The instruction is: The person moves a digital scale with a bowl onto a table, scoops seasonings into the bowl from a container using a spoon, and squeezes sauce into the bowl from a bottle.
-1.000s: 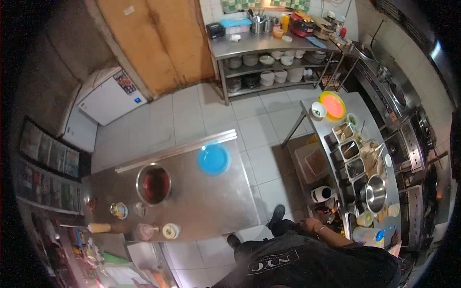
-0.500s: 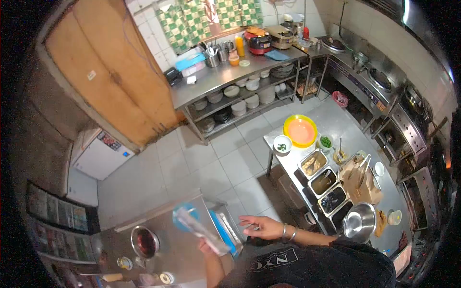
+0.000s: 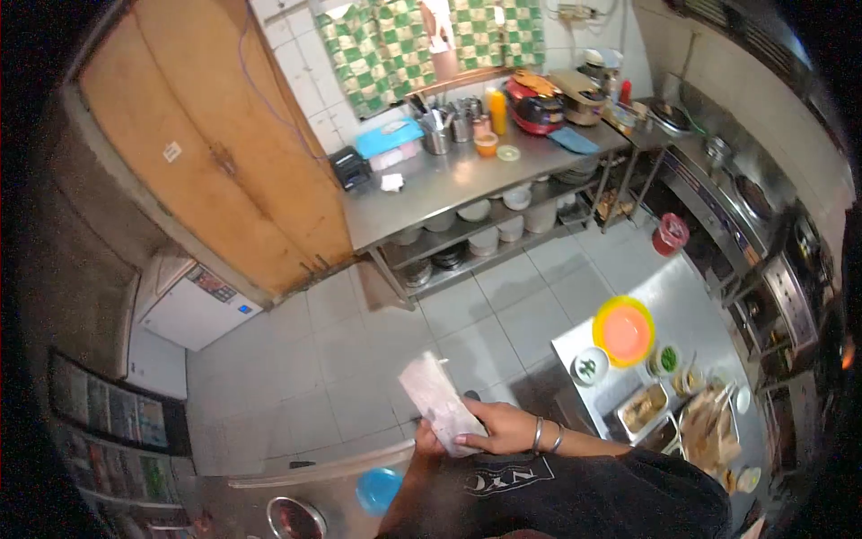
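Observation:
A whitish, slightly pink flat packet is held up in front of my body over the floor. It looks like a folded sheet or a thin bag; I cannot tell which. My left hand is closed on its lower left edge. My right hand, with two bangles on the wrist, grips the lower right side, thumb lying across the front. Below and to the left, a blue bowl sits on the steel counter. Near it stands a steel bowl with dark red contents.
To the right, a steel table bears a yellow-rimmed basin, a white bowl with green pieces and several food containers. A steel shelf unit with dishes lines the back wall. A red bin stands beyond the table.
The packet has moved up and right, away from the left counter. My right hand, empty and spread before, now grips it too. The view has turned, so the room appears shifted.

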Motion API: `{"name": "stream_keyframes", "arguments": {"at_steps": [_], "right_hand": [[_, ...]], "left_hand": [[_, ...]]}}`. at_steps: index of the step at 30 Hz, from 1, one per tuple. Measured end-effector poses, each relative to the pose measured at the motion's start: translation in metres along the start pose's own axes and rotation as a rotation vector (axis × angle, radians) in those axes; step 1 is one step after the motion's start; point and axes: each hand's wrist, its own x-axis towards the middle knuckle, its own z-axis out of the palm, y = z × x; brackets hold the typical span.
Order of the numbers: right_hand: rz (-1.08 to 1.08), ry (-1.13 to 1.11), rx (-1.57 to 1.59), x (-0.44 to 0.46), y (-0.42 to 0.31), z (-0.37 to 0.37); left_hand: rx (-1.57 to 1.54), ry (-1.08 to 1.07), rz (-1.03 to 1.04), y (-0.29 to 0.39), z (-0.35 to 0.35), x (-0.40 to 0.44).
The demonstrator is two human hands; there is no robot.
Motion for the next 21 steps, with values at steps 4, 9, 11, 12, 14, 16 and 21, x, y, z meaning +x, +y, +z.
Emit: {"name": "stream_keyframes", "arguments": {"at_steps": [4,9,11,12,14,16,21], "right_hand": [[-0.231,0.107,-0.222,0.082,-0.029,-0.044],[0.073,0.189,-0.042,0.148,-0.011,-0.115],[0.122,0.293,-0.084,0.165,0.038,-0.138],[0.167,0.404,-0.13,0.171,0.065,-0.15],[0.232,0.466,-0.142,0.18,0.104,-0.178],[0.302,0.538,-0.145,0.187,0.147,-0.203],[0.55,0.624,-0.271,0.195,0.237,-0.265]], "left_hand": [[0.009,-0.316,0.138,0.079,-0.017,0.103],[0.237,0.012,0.028,0.152,-0.006,0.223],[0.164,0.113,0.059,0.173,0.015,0.273],[0.133,0.158,0.074,0.183,0.025,0.298],[0.041,0.195,0.136,0.207,0.045,0.349],[-0.003,0.182,0.169,0.232,0.071,0.399],[0.555,0.226,0.517,0.303,0.034,0.57]]}}
